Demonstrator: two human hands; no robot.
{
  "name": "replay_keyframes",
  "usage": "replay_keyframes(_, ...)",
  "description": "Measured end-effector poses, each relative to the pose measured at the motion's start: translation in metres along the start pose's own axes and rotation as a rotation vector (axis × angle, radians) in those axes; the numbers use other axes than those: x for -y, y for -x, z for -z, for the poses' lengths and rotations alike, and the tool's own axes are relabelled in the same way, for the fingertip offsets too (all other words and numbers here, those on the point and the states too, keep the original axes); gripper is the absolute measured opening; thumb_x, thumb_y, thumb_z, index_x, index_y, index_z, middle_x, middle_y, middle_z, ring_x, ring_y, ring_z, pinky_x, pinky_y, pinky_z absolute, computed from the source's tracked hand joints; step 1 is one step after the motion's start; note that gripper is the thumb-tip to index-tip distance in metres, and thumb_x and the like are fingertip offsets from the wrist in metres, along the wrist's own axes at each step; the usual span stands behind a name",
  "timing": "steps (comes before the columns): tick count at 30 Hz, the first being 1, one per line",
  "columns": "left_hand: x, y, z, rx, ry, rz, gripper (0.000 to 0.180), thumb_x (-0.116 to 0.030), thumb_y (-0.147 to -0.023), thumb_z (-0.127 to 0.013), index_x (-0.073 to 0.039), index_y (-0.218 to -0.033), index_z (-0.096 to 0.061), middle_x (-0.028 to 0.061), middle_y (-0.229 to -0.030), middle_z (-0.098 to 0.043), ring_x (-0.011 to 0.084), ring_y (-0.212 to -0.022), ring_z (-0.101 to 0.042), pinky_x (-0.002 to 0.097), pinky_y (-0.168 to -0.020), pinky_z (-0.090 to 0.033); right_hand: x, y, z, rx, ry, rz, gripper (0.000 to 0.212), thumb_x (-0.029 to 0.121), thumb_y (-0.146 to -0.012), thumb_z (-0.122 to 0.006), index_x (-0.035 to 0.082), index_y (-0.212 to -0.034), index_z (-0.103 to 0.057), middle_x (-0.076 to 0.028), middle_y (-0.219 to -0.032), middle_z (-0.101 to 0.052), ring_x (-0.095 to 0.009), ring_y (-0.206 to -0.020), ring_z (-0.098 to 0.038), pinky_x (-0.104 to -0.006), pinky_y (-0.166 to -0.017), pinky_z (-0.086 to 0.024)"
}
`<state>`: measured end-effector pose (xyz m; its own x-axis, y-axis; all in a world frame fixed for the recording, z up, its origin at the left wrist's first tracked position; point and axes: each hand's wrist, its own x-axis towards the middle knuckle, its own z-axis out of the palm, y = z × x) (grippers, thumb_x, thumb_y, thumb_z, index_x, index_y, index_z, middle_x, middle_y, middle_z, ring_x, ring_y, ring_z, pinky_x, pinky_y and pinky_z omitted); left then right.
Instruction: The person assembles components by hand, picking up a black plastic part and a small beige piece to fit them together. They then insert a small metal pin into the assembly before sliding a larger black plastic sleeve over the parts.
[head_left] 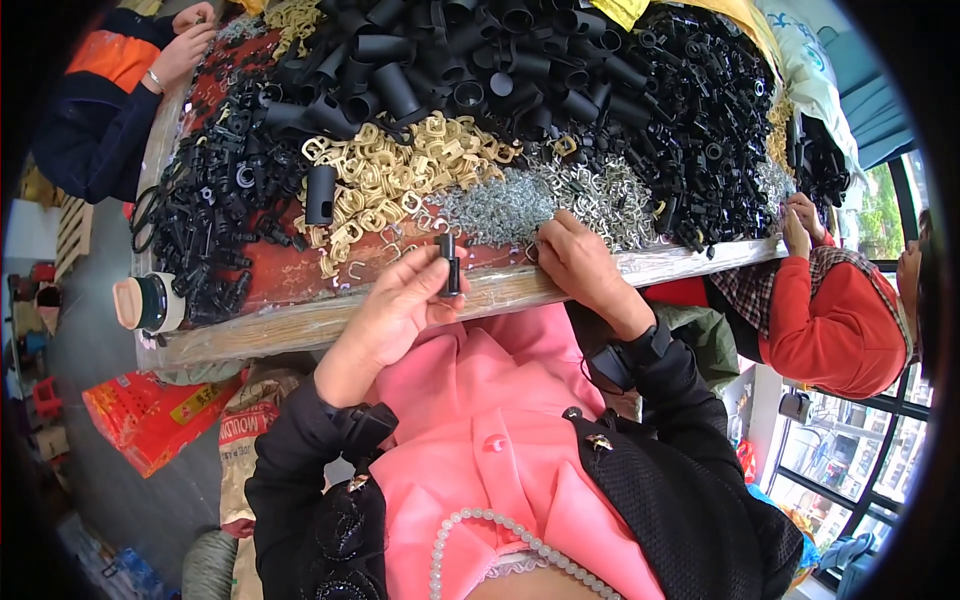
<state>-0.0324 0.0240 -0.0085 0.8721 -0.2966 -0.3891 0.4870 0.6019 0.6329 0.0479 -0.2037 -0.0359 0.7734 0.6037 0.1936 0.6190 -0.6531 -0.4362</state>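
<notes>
My left hand (393, 312) is closed around a small black cylindrical plastic part (450, 266), holding it upright above the table's near edge. At the front of the table, my right hand (582, 264) has its fingers pinched together; whatever is between them is hidden. Its fingertips are beside a heap of small silver screw-like pieces (505, 205) and a pile of shiny U-shaped metal clips (610, 200). Left of these lies a spread of beige ring-shaped pieces (400, 175), with one black tube (320, 195) standing at its left side.
Black tubes (395, 90) are heaped at the back, with small black parts (235, 170) at the left and more at the right. A wooden rail (250, 335) edges the table. A white-and-dark round container (150, 303) sits at the left corner. Co-workers' hands (185, 45) work at the far left and right.
</notes>
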Motion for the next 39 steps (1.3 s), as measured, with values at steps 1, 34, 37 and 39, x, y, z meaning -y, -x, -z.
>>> replay_keyframes(1,0.001,-0.002,-0.003,-0.017,-0.034,0.009,0.026,-0.020,-0.083,-0.055,-0.004,-0.103,-0.049,0.0034,-0.078,-0.056,0.0096,-0.062,-0.052,0.0201,-0.055,-0.043,0.000,-0.001,0.002,-0.015,-0.068,-0.011,0.008,0.007,-0.074,-0.053,0.000,-0.073,-0.050,-0.013,-0.071,-0.048,-0.030,-0.061,-0.051,-0.0346,-0.054,-0.042)
replay_keyframes(34,0.026,-0.057,-0.022,-0.099,-0.229,-0.110,0.011,-0.009,-0.077,-0.060,-0.004,-0.084,-0.052,0.0007,-0.067,-0.053,0.0073,-0.055,-0.048,0.0174,-0.048,-0.039,0.018,0.002,0.012,-0.111,-0.943,-0.239,0.011,0.010,-0.083,-0.053,0.000,-0.080,-0.050,0.002,-0.072,-0.045,-0.005,-0.062,-0.039,-0.0193,-0.053,-0.033)
replay_keyframes(37,0.024,-0.058,-0.022,-0.131,-0.406,-0.128,0.015,-0.012,-0.080,-0.057,-0.002,-0.091,-0.053,-0.0001,-0.070,-0.053,0.0057,-0.056,-0.047,0.0172,-0.047,-0.038,0.015,0.004,0.011,-0.057,-1.109,-0.381,0.010,0.010,-0.082,-0.054,0.000,-0.080,-0.051,0.002,-0.072,-0.045,-0.006,-0.063,-0.040,-0.0193,-0.053,-0.033)
replay_keyframes(39,0.022,-0.057,-0.025,-0.099,-0.302,-0.096,0.018,-0.012,-0.081,-0.056,-0.002,-0.095,-0.052,0.0004,-0.074,-0.053,0.0059,-0.059,-0.048,0.0175,-0.048,-0.038,0.013,0.006,0.011,-0.062,-0.987,-0.299,0.010,0.010,-0.081,-0.055,0.001,-0.079,-0.052,0.001,-0.071,-0.044,-0.005,-0.061,-0.039,-0.0190,-0.053,-0.033)
